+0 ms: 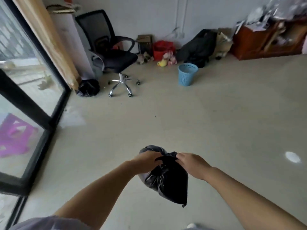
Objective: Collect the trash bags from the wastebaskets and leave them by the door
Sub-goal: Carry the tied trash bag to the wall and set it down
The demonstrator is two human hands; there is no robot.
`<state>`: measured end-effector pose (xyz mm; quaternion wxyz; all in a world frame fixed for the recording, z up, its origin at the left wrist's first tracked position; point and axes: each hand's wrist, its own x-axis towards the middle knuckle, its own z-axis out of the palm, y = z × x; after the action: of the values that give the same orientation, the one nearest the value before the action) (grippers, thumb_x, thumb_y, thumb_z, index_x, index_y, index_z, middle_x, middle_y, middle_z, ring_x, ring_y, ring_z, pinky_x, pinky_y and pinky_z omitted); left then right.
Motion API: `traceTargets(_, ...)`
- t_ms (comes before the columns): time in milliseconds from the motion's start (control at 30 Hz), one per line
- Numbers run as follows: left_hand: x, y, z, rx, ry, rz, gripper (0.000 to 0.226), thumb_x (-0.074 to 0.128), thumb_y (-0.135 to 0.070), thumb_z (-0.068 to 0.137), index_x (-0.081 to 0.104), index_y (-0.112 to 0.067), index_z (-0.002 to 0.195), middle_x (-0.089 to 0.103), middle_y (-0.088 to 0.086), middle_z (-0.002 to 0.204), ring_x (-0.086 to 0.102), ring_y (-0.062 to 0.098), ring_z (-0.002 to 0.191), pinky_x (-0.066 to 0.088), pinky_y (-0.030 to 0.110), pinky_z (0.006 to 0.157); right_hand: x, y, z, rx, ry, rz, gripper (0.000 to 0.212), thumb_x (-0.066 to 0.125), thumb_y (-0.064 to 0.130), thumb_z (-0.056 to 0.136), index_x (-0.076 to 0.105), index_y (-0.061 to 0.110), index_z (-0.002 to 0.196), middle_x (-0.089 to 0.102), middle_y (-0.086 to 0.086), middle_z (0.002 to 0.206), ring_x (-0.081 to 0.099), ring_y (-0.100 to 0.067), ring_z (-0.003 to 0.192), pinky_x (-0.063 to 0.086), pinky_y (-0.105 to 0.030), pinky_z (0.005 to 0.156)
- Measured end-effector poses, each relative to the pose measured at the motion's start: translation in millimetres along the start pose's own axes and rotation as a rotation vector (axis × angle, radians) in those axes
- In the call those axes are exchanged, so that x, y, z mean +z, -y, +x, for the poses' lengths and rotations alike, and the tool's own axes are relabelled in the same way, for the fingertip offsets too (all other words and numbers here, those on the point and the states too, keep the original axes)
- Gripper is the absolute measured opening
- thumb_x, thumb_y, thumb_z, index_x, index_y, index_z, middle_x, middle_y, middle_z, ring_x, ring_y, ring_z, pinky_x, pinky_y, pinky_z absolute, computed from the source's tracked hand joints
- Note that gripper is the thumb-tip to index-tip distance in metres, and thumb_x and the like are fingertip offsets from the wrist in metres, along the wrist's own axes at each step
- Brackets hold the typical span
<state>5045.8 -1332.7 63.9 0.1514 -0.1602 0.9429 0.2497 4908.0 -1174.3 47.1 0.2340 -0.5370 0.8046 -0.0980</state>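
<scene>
A filled black trash bag [167, 181] hangs in front of me above the floor. My left hand [146, 161] grips the bag's gathered top on the left, and my right hand [192, 163] pinches it on the right. A second black trash bag [88, 87] lies on the floor by the glass door frame [54, 90] at the left. A blue wastebasket [187, 74] stands on the floor further back, with no bag showing at its rim.
A black office chair [116, 60] on wheels stands beside the far bag. Along the back wall lie a red bag [162, 48], toys, a dark heap [197, 48] and a wooden cabinet [265, 42]. Bare grey floor [166, 117] stretches between me and them.
</scene>
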Motion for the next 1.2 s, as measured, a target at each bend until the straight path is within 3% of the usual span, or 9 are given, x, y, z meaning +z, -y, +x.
traceTargets(100, 0, -62, 66, 0.066, 0.09, 0.029, 0.023, 0.04, -0.026, 0.097, 0.056, -0.012, 0.105, 0.061, 0.01, 0.108, 0.055, 0.026, 0.093, 0.037, 0.029, 0.072, -27, -75, -25, 0.064, -0.031, -0.033, 0.029, 0.035, 0.032, 0.101, 0.054, 0.01, 0.099, 0.063, -0.006, 0.1, 0.058, -0.025, 0.089, 0.04, -0.034, 0.074)
traceTargets(267, 3, -155, 173, 0.177, 0.213, 0.069, 0.029, 0.037, -0.031, 0.096, 0.055, -0.016, 0.114, 0.064, 0.007, 0.112, 0.059, 0.027, 0.101, 0.05, 0.04, 0.086, -69, -188, -63, 0.168, -0.095, -0.103, 0.033, 0.03, 0.033, 0.102, 0.052, 0.01, 0.096, 0.048, 0.004, 0.083, 0.046, -0.016, 0.074, 0.032, -0.028, 0.066)
traceTargets(400, -4, -218, 251, 0.235, 0.274, 0.126, 0.023, 0.036, -0.029, 0.096, 0.051, -0.012, 0.094, 0.057, 0.007, 0.092, 0.054, 0.025, 0.085, 0.042, 0.036, 0.073, -104, -267, -70, 0.253, -0.129, -0.152, 0.033, 0.029, 0.033, 0.103, 0.052, 0.009, 0.097, 0.047, 0.004, 0.081, 0.046, -0.017, 0.072, 0.034, -0.028, 0.064)
traceTargets(633, -34, -296, 408, 0.405, 0.327, 0.191, 0.024, 0.036, -0.028, 0.098, 0.051, -0.01, 0.096, 0.054, 0.007, 0.088, 0.05, 0.022, 0.077, 0.037, 0.034, 0.067, -176, -395, -46, 0.382, -0.215, -0.188, 0.028, 0.031, 0.031, 0.103, 0.046, 0.012, 0.09, 0.041, 0.005, 0.074, 0.044, -0.018, 0.068, 0.031, -0.027, 0.062)
traceTargets(733, -53, -324, 481, 0.495, 0.373, 0.235, 0.024, 0.035, -0.029, 0.098, 0.052, -0.011, 0.097, 0.059, 0.008, 0.091, 0.055, 0.026, 0.081, 0.041, 0.036, 0.068, -211, -443, -30, 0.477, -0.216, -0.123, 0.024, 0.03, 0.031, 0.103, 0.036, 0.017, 0.084, 0.032, 0.011, 0.067, 0.043, -0.017, 0.069, 0.031, -0.028, 0.064)
traceTargets(800, -68, -344, 530, 0.551, 0.407, 0.25, 0.027, 0.035, -0.03, 0.097, 0.054, -0.012, 0.106, 0.063, 0.01, 0.098, 0.059, 0.028, 0.086, 0.046, 0.04, 0.074, -234, -473, -19, 0.539, -0.225, -0.078, 0.024, 0.029, 0.031, 0.103, 0.035, 0.017, 0.085, 0.036, 0.008, 0.07, 0.043, -0.017, 0.071, 0.032, -0.029, 0.065)
traceTargets(900, -90, -381, 596, 0.665, 0.406, 0.309, 0.027, 0.036, -0.027, 0.098, 0.055, -0.013, 0.109, 0.062, 0.006, 0.108, 0.058, 0.025, 0.096, 0.049, 0.042, 0.084, -269, -518, -6, 0.628, -0.282, -0.038, 0.026, 0.031, 0.031, 0.102, 0.041, 0.013, 0.086, 0.044, 0.001, 0.079, 0.043, -0.02, 0.071, 0.033, -0.031, 0.066)
traceTargets(1100, -111, -475, 733, 0.691, 0.306, 0.446, 0.025, 0.036, -0.029, 0.097, 0.052, -0.012, 0.104, 0.058, 0.004, 0.093, 0.058, 0.024, 0.085, 0.045, 0.034, 0.07, -349, -634, 15, 0.752, -0.364, -0.016, 0.026, 0.031, 0.03, 0.102, 0.037, 0.013, 0.083, 0.038, 0.004, 0.066, 0.043, -0.022, 0.066, 0.032, -0.031, 0.062)
traceTargets(1200, -118, -533, 801, 0.7, 0.254, 0.478, 0.025, 0.04, -0.03, 0.097, 0.053, -0.011, 0.108, 0.059, 0.006, 0.097, 0.056, 0.022, 0.084, 0.046, 0.033, 0.071, -391, -705, 18, 0.782, -0.38, -0.021, 0.028, 0.03, 0.028, 0.103, 0.036, 0.012, 0.081, 0.034, 0.006, 0.063, 0.038, -0.018, 0.059, 0.031, -0.031, 0.06)
